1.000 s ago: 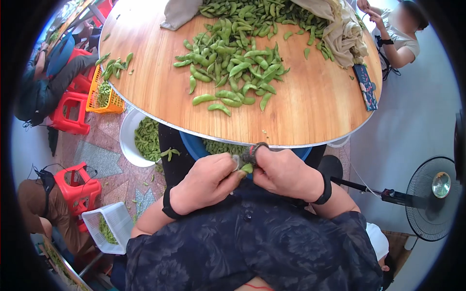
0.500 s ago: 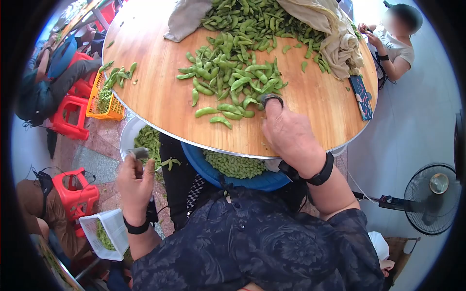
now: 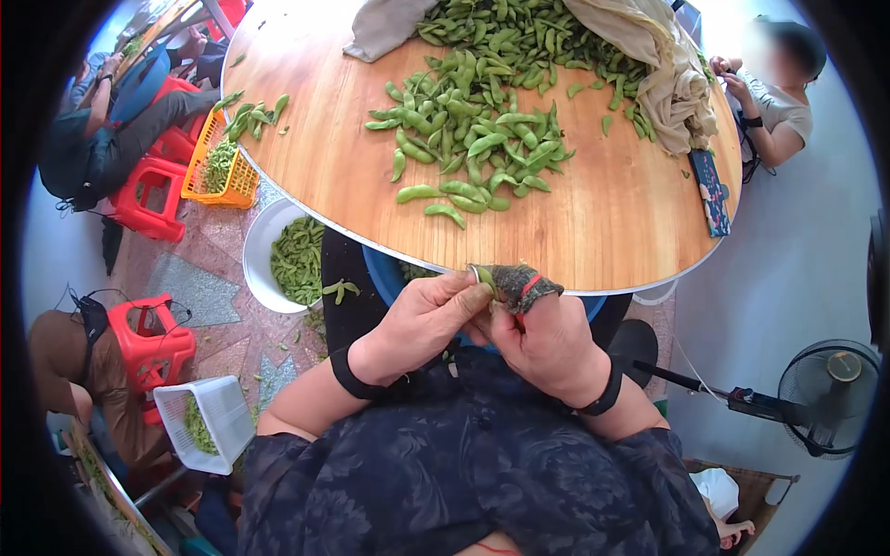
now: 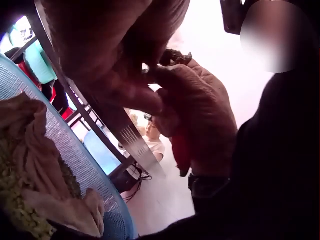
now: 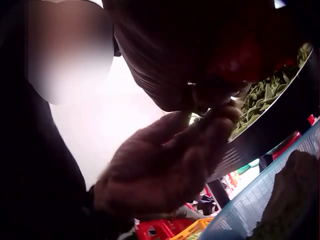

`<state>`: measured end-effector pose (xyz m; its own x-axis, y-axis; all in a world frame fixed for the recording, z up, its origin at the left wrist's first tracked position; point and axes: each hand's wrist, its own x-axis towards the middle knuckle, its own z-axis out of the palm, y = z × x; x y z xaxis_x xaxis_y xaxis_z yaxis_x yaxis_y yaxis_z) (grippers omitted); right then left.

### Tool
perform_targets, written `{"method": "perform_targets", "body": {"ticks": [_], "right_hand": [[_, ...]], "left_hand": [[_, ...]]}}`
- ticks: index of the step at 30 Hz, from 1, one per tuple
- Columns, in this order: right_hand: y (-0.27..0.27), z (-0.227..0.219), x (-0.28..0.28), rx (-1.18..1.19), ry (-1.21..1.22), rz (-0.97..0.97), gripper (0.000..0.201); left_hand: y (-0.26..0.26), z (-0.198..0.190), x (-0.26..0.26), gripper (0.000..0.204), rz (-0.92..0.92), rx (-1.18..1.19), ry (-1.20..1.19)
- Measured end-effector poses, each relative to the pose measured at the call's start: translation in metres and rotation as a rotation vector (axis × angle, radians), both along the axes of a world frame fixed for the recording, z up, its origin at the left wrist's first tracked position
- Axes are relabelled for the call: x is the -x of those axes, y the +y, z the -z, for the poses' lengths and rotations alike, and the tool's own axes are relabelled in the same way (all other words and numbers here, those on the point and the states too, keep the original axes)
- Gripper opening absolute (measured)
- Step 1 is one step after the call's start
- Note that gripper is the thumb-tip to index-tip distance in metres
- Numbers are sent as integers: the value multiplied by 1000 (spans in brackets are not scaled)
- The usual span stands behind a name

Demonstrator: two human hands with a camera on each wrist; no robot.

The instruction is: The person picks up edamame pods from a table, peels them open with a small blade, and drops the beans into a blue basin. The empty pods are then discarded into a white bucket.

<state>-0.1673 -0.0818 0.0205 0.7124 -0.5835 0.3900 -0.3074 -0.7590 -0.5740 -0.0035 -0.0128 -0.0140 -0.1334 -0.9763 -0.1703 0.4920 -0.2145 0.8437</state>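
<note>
A green soybean pod [image 3: 485, 280] is between my two hands, just off the near table edge in the head view. My left hand [image 3: 422, 315] pinches it between thumb and fingers. My right hand [image 3: 549, 350] meets it from the other side, thumb and fingers gripping its end. Dark cloth [image 3: 519, 283] with a red band wraps a right-hand digit. Behind them, a heap of pods [image 3: 482, 134] lies on the round wooden table [image 3: 352, 176]. Both wrist views are dark, and the fingers there mostly hide the pod.
Below the table edge is a blue basin [image 3: 382, 273], partly covered by my arms. A white bucket [image 3: 264, 278] of pods stands at left, near a white basket [image 3: 227, 417] and yellow basket [image 3: 243, 181]. A fan [image 3: 830, 398] stands right; other people sit around.
Half a second ago the hands were apart, the right at the heap's near edge and the left near the white bucket. Now they are together again, holding a pod.
</note>
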Motion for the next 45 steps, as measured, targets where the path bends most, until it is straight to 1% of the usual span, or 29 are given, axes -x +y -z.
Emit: {"method": "perform_targets", "body": {"ticks": [2,4,6,8,10,12,13,15,17,19,21,22,24,25,27,28,30,31,32,33,34,35,36,37,38,39,40,42,45], "right_hand": [[-3,-8,6,-53,-42,-41,26],[-7,-9,9,-107,-82,-84,23],[-11,-6,10,-330,-129,-79,23],[-15,-5,9,-358,-92,-116,24],[-16,2,11,-573,31,-216,22],[-15,2,12,-600,54,-254,21],[-14,6,13,-604,57,-245,21],[-13,6,16,-609,59,-234,21],[-14,-2,18,-719,128,-228,22],[-13,2,19,-676,109,-235,23],[-13,7,19,-632,92,-238,23],[-14,9,19,-595,79,-250,24],[-14,11,19,-559,64,-263,24],[-14,12,19,-559,72,-278,24],[-13,12,20,-561,79,-293,24],[-11,11,20,-605,74,-288,23],[-10,8,18,-650,68,-282,22],[-10,5,17,-460,110,-336,22],[-11,3,16,-269,152,-386,21],[-14,1,16,-270,151,-385,21],[-19,-2,16,-152,162,-443,23],[-24,-4,18,-30,175,-496,24],[-25,-2,21,-28,180,-489,24],[-27,2,24,-180,172,-432,24],[-29,6,26,-331,164,-373,23],[-31,9,25,-483,59,-356,21],[-31,10,25,-477,64,-351,21],[-31,10,25,-567,121,-313,21],[-29,6,21,-461,157,-311,22]], "left_hand": [[4,1,-3,25,-7,-31,72],[7,-1,-4,24,-31,-69,-1],[11,-6,-3,22,-50,-107,-73],[13,-9,1,19,-8,-19,-158],[15,-9,4,17,-6,8,-96],[16,-11,1,13,17,34,-279],[16,-8,0,13,20,28,-281],[15,-2,-2,13,-45,289,-686],[15,-5,-3,10,-43,290,-727],[14,-7,-2,8,-42,292,-765],[11,-9,2,12,-160,531,-1058],[10,-13,3,12,-159,531,-1056],[9,-23,5,15,-201,656,-1234],[9,-20,4,15,-200,655,-1234],[9,-12,0,13,-119,631,-1085],[9,-13,-3,13,-118,630,-1084],[7,-20,-9,17,225,-132,-201],[9,-5,-10,24,255,-187,134],[9,-3,-11,24,255,-188,134],[8,-2,-11,23,278,-245,286],[7,-2,-12,22,303,-303,439],[6,-5,-9,22,312,-301,441],[4,-11,-4,19,207,-67,-20],[3,-14,0,17,90,172,-475],[1,-14,0,17,93,179,-469],[0,-12,1,14,-1,418,-755],[-1,-11,1,14,-105,661,-1038],[-1,-11,3,13,-129,657,-1043],[6,-6,-2,7,-106,423,-830]]}}
